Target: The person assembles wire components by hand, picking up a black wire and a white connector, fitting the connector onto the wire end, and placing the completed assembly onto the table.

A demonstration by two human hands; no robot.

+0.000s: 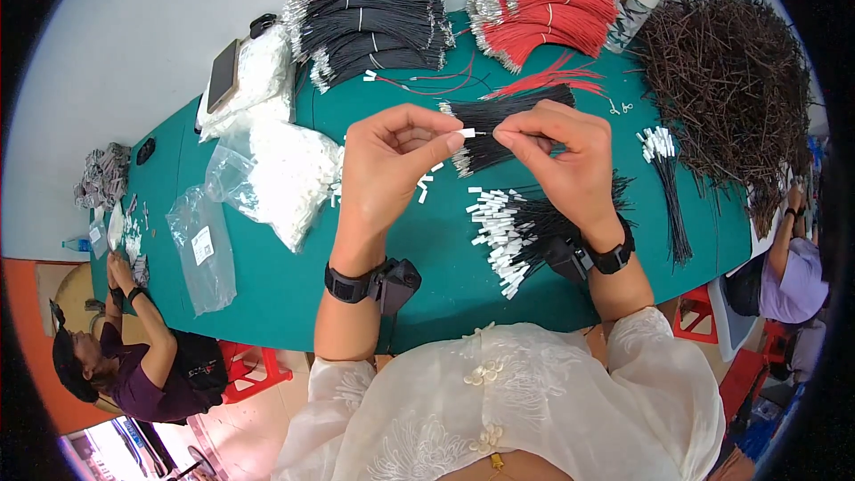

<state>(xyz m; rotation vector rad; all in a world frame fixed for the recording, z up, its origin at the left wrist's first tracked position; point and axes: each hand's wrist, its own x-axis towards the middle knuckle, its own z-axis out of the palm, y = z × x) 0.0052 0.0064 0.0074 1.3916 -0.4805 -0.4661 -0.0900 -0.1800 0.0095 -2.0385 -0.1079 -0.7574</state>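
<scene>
My left hand (387, 151) is closed, pinching a small white plastic connector housing (468, 133) between thumb and forefinger. Facing it, my right hand (568, 150) pinches a thin wire, whose bare metal end (482, 134) points at the housing. Whether the tip is inside the housing is too small to tell. Below the hands lies a bundle of loose black wires (490, 157). Nearer to me, black wires with white housings on their ends (500, 236) are heaped beneath my right forearm. A few loose white housings (426, 185) lie beside my left wrist.
Tied black wire bundles (370, 18) and red ones (557, 9) line the back. A bag of white housings (294, 174) and a see-through bag (203, 249) lie left. At right are a bunch of housed wires (666, 191) and a tangled dark heap (726, 80). Co-workers sit at both sides.
</scene>
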